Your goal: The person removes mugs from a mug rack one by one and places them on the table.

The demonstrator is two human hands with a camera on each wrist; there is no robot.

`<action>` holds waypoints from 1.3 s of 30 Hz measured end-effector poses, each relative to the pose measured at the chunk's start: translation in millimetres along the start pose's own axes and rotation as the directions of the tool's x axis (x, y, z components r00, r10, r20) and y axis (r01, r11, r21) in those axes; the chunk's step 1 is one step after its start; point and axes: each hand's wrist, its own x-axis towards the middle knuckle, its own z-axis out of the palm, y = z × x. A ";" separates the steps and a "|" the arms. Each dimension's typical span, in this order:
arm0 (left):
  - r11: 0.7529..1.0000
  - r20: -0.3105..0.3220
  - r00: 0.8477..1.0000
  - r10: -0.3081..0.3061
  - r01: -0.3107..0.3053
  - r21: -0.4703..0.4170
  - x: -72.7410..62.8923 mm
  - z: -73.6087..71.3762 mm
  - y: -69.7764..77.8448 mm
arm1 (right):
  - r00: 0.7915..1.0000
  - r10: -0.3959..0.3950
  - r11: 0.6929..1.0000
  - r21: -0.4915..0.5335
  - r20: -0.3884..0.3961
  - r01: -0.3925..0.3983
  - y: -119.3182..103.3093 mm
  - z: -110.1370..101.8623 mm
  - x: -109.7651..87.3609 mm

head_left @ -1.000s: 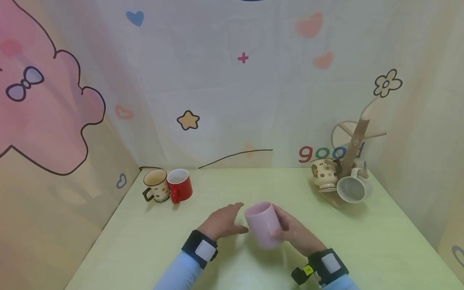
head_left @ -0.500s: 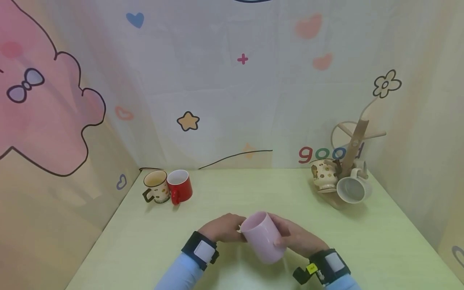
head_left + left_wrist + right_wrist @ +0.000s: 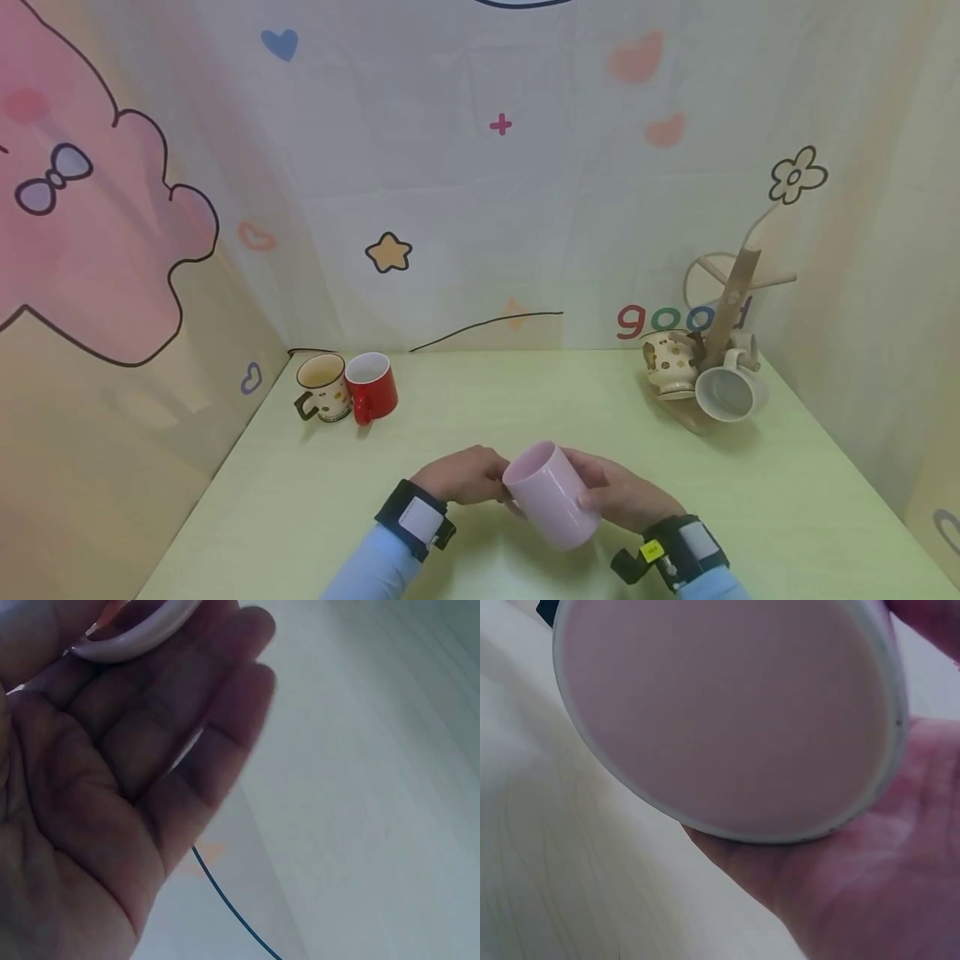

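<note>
A printed cloth (image 3: pixel 450 183) stands behind the bench (image 3: pixel 480 408), meeting it along a straight rear edge; the side edges splay outward toward the near end. Close to the back left corner I see a spotted mug (image 3: pixel 324 393) and a red mug (image 3: pixel 377 393), side by side, handles facing the near side. The rack (image 3: pixel 735 292) leans up near the back right corner, bearing a spotted cup (image 3: pixel 671 368) and a white mug (image 3: pixel 729 396), with a peg jutting out to the right. Between the two groups runs a broad stretch of green bench — the widest sideways room on my feed. More green flanks both blue sleeves (image 3: pixel 375 562), out to the slanting edges.

The pink mug (image 3: pixel 553 500) is near the middle, well apart from the others, tilted, its mouth to the upper left. The person's left grip (image 3: pixel 467 477) holds its handle (image 3: pixel 139 641) — my left wrist view shows the pale loop against the fingers. The right grip (image 3: pixel 628 496) is wrapped round the body, thumb on the near side.
</note>
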 end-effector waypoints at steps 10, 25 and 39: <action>0.995 0.021 0.999 0.034 -0.032 -0.095 -2.5 -2.5 -2.3 | 0.998 0.031 0.998 -0.046 -0.061 -0.034 3.2 -7.8 -6.1; 0.988 -0.018 0.999 0.028 -0.031 -0.149 -4.4 -2.9 -5.9 | 0.963 0.063 0.979 -0.172 -0.263 -0.111 5.8 -5.8 -8.0; 0.995 -0.105 0.994 0.008 -0.018 -0.096 -5.9 -9.3 -7.0 | 0.905 0.022 0.935 -0.311 -0.424 -0.168 -11.5 6.4 -2.4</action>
